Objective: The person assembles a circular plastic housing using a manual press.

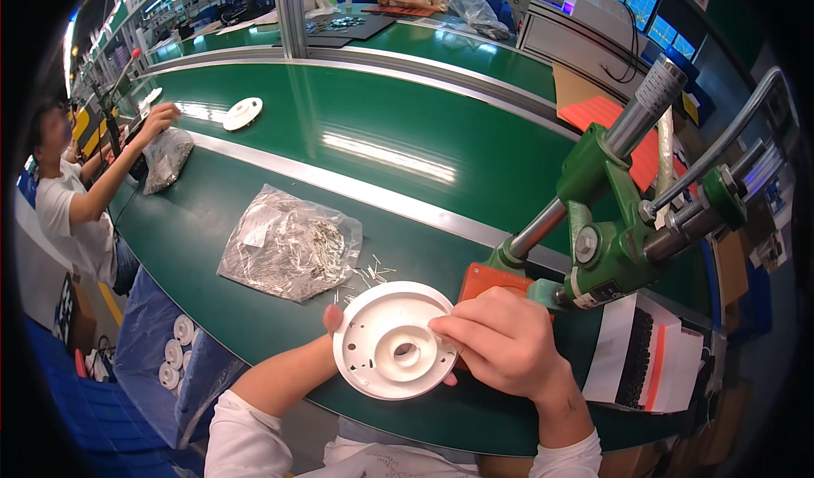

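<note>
A round white plastic disc with a raised hub and several small holes is tilted up in front of me. My left hand supports it from below, its thumb on the left rim and a fingertip showing under the right edge. Over the disc's right side, my right hand is closed in a pinch, fingertips at the surface; whatever is between them is hidden. Just beyond the disc lie loose thin metal pins, beside a clear plastic bag full of similar pins.
To the right stands a green lever press with an orange base, near a white box. A conveyor belt carries another white disc. At left are a co-worker and a blue-lined bin of white parts.
</note>
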### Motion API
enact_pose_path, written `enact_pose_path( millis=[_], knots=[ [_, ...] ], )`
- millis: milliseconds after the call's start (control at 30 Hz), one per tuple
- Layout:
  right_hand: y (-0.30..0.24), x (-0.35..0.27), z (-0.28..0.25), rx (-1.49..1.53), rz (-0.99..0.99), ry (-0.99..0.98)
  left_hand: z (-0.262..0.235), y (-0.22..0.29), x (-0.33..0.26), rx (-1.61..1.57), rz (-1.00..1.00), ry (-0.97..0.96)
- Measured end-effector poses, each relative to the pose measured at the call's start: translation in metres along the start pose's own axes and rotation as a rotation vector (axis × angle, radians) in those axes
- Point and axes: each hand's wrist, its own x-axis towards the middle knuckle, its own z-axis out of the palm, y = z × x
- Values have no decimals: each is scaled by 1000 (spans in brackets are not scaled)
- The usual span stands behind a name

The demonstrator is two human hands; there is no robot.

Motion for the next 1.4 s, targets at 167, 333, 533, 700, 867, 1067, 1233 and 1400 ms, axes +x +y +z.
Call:
enact_pose_path(
  millis=[167, 333, 533, 700, 867, 1067, 1233, 1400],
  knots=[
    [-1, -5, -3, -98, 18, -115, -7, -3, 5, -135, -45, 13],
    [0, -6, -1, -90, 97, -156, -8, -1, 7, -258, -39, 121],
    [-3, 7, 6, 147, 337, 21, 12, 40, 16, -1, 46, 172],
    [-5, 0, 46, -128, 348, -128, 18, 73, 17, -12, 629, 232],
    [39, -4, 92, -164, 380, -493, 10, 76, 14, -8, 580, 181],
    [48, 3, 114, -115, 429, -491, 16, 68, 18, 25, 574, 278],
    [49, 10, 126, -168, 384, -485, 17, 67, 20, 35, 578, 261],
    [48, 15, 119, -209, 323, -502, 8, 68, 16, 23, 525, 287]
  ],
)
